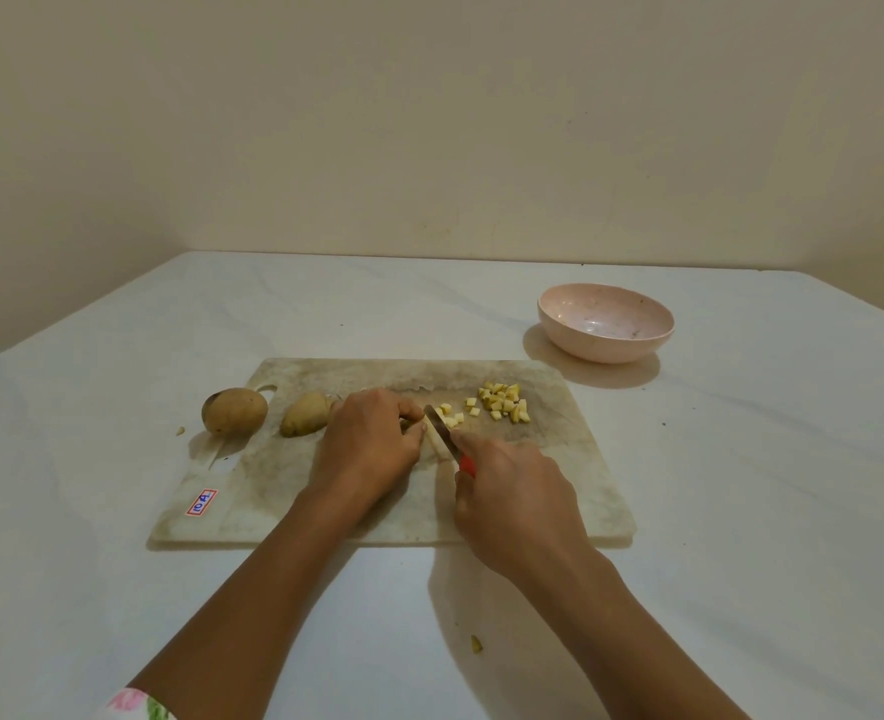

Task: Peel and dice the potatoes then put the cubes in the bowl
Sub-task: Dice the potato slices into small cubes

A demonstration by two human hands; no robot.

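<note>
On my feed the right hand [512, 491] is wrapped around the red handle of the knife [442, 431]. Its blade is angled down onto the cutting board [559, 485], just beside the left hand [369, 439]. That hand's curled fingers hold what looks like a pale potato piece [433, 443], mostly hidden. Potato cubes [502, 402] are heaped toward the board's far right. A whole potato [234, 410] sits at the board's left edge, and a second potato [304, 420] lies on the board. The pink bowl [601, 350] stands apart, beyond the far right corner.

Two potatoes [234, 418] [304, 421], one knife [442, 431], one cutting board [575, 485], one bowl [606, 350], one heap of cubes [504, 402]
</note>
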